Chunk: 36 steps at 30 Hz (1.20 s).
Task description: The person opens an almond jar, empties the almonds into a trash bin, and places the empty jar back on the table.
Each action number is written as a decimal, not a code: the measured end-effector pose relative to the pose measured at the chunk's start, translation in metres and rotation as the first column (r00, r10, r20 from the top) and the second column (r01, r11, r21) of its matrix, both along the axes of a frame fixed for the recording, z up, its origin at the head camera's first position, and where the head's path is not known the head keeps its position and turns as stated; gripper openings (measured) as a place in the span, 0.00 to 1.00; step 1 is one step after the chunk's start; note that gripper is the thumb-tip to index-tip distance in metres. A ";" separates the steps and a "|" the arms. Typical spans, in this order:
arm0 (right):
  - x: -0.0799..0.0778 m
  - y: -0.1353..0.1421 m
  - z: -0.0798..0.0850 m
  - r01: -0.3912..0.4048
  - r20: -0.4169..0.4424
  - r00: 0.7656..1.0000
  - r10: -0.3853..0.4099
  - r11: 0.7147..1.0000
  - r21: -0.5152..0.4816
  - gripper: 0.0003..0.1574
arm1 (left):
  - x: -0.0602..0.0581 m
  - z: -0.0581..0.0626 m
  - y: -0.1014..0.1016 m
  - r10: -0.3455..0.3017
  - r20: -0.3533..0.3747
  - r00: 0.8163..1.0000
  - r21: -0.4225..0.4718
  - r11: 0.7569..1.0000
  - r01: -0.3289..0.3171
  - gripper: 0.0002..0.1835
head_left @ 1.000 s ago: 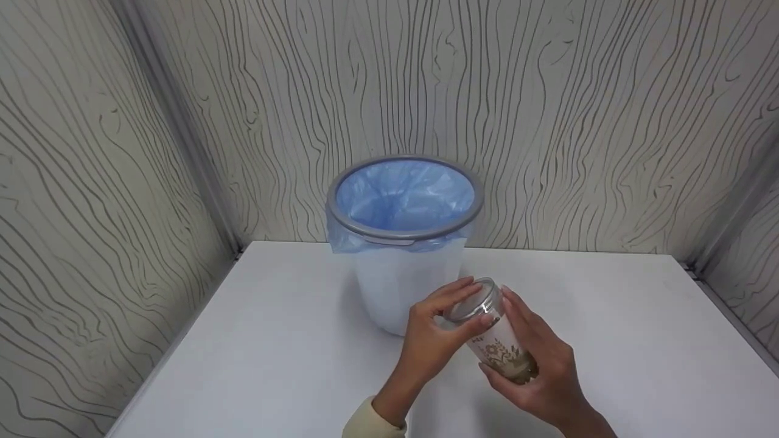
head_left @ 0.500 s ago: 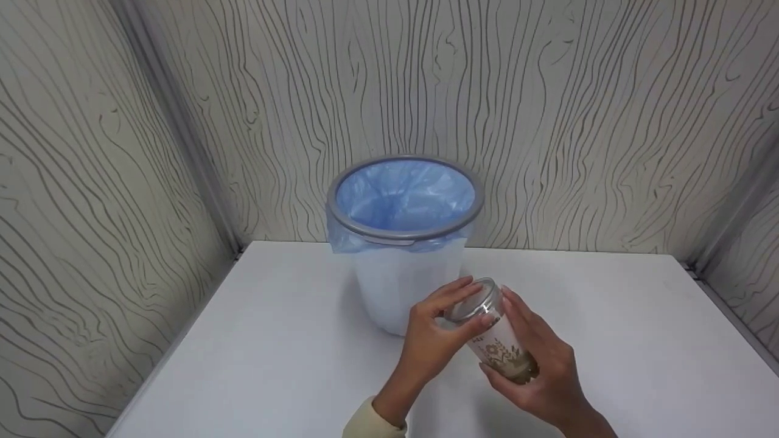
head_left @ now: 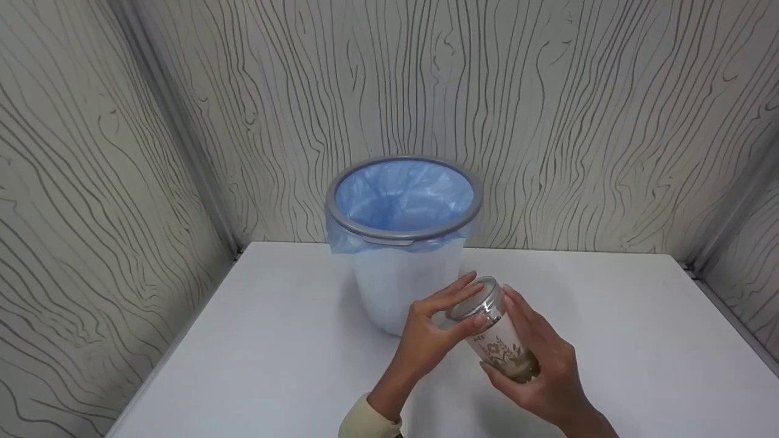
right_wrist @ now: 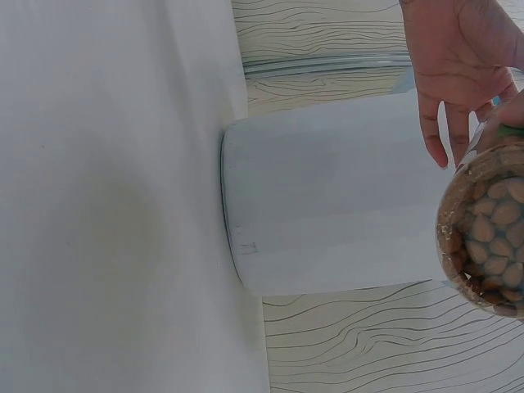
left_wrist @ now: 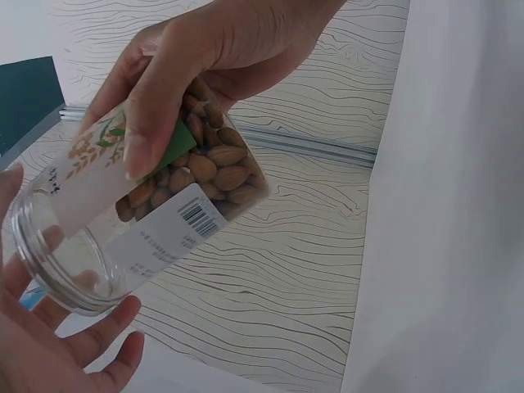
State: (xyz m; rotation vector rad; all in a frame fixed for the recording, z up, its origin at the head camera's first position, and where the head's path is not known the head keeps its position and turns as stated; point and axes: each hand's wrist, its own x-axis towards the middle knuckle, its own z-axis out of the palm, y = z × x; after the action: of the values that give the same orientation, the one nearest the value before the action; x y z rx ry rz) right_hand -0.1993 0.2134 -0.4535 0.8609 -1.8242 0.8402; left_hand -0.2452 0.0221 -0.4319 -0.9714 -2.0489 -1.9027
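A clear jar [left_wrist: 192,176] of almonds is tilted above the table, its clear ringed top [head_left: 473,304] turned up and left towards the bin. Leaf prints and a white barcode label cover part of its side. My right hand [head_left: 544,365] grips the jar's body, fingers along one side and thumb on the other. My left hand [head_left: 429,331] curves around the top, with the thumb on the near side of the rim and fingers over the far side. In the right wrist view the almonds [right_wrist: 495,237] show through the jar's base, beside the left hand [right_wrist: 458,57].
Behind the hands stands a white bin [head_left: 405,283] with a grey rim [head_left: 481,201] and a blue liner [head_left: 414,188]. It rests on a white table [head_left: 274,365], enclosed by wood-grain patterned walls [head_left: 548,121] with metal strips at the corners.
My left fingers have lifted and spread slightly at the jar's top, and the left wrist has shifted a little left. The right hand and jar stay nearly in place.
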 end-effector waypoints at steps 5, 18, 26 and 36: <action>0.000 0.001 -0.001 -0.003 0.005 1.000 0.003 1.000 -0.003 0.55 | -0.002 -0.001 -0.002 -0.049 0.014 0.999 0.000 0.999 0.049 0.25; -0.001 0.003 -0.004 0.013 0.013 1.000 -0.013 1.000 0.013 0.56 | -0.002 -0.002 -0.001 -0.047 -0.008 0.999 0.013 0.999 0.047 0.24; -0.001 0.003 -0.004 0.023 0.006 1.000 -0.023 1.000 0.020 0.56 | -0.001 -0.003 0.001 -0.021 -0.038 0.999 0.029 0.999 0.022 0.23; -0.001 0.002 -0.003 0.013 -0.001 1.000 -0.013 1.000 0.018 0.56 | 0.002 -0.002 0.004 0.015 -0.042 0.999 0.041 0.999 -0.013 0.22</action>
State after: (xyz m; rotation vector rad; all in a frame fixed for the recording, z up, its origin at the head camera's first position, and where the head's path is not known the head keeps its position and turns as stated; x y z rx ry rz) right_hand -0.2004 0.2157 -0.4569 0.8593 -1.8374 0.8165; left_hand -0.2434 0.0258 -0.4340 -0.9769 -1.9801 -1.8928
